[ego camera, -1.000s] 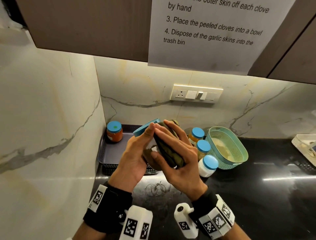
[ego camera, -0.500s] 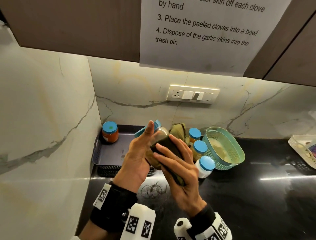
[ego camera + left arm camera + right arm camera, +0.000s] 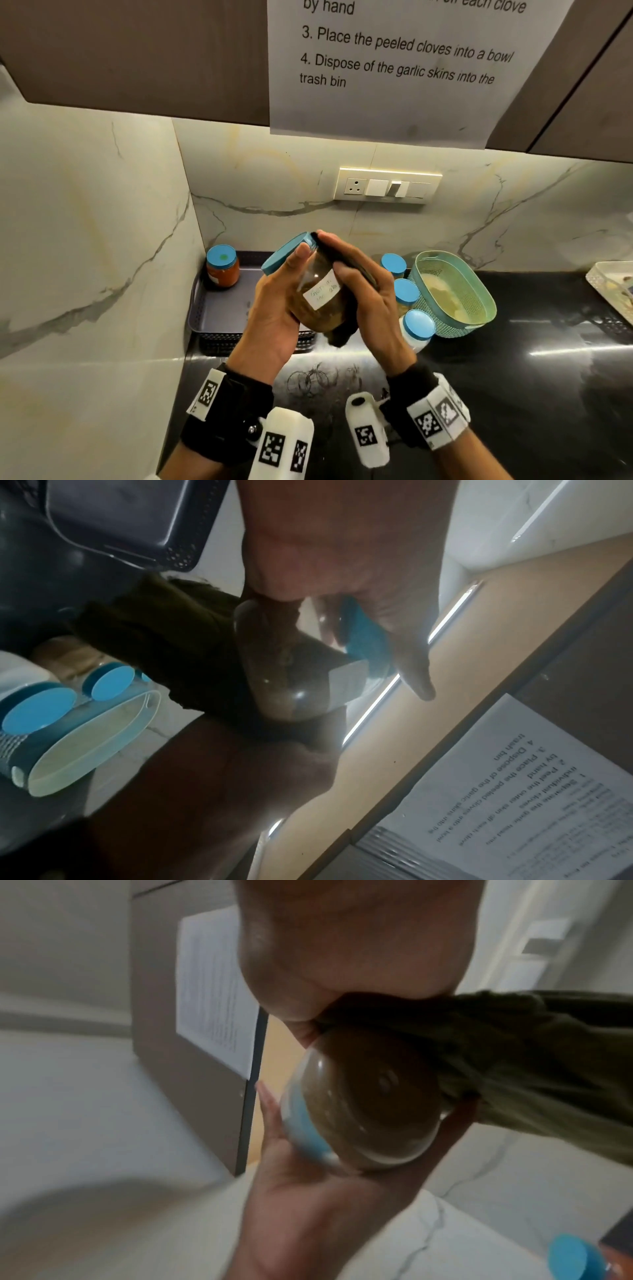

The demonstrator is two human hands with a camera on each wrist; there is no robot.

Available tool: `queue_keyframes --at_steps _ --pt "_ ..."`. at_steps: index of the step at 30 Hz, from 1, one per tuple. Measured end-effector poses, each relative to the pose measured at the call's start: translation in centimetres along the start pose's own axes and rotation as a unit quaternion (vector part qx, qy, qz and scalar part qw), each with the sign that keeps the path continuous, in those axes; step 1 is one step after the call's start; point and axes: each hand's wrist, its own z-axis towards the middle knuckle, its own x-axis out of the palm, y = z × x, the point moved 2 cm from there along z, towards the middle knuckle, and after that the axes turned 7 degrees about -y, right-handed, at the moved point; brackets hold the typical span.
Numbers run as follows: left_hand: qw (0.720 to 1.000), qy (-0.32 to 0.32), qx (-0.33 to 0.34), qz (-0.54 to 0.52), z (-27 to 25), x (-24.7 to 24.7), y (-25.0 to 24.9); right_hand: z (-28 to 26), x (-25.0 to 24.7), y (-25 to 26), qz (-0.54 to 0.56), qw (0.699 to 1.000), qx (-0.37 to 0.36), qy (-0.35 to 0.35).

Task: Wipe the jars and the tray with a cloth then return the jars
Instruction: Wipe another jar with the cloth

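Note:
My left hand [image 3: 274, 305] grips a glass jar [image 3: 320, 298] of brown powder with a blue lid and a white label, tilted to the left above the counter. My right hand [image 3: 363, 294] presses a dark olive cloth [image 3: 342, 334] against the jar's right side, fingers wrapped over it. The jar's round base [image 3: 373, 1104] and the cloth [image 3: 514, 1064] fill the right wrist view; the jar [image 3: 287, 669] also shows in the left wrist view. A dark grey tray [image 3: 219, 308] sits in the corner with one red-filled jar [image 3: 222, 265] on it. Three blue-lidded jars [image 3: 416, 329] stand right of the hands.
A teal oval basket [image 3: 452, 294] stands behind the three jars. A white tray [image 3: 609, 284] sits at the far right edge. Marble walls close the corner on the left and behind, with a switch plate [image 3: 388, 186]. Cabinets and a paper notice [image 3: 404, 65] hang overhead.
The jar has turned in my left hand so its label now faces me. My right hand with the cloth has slid round to the jar's right side and up toward the lid.

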Motion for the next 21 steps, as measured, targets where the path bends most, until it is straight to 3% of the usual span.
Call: queue_keyframes --at_steps 7,14,17,21 --pt "0.999 -0.026 0.023 0.001 0.2 -0.8 -0.8 1.1 1.1 0.2 0.057 0.982 0.179 0.009" --pt "0.994 -0.039 0.090 0.057 0.6 -1.0 -1.7 -0.5 2.4 -0.8 0.123 0.938 0.323 -0.028" --pt "0.988 -0.081 0.116 0.068 0.8 -0.9 -1.6 -1.4 2.5 -1.4 0.149 0.937 0.309 -0.074" --pt "0.980 -0.126 0.146 0.049 0.9 -0.5 -1.2 -2.3 2.8 -1.9 0.102 0.976 0.151 -0.119"
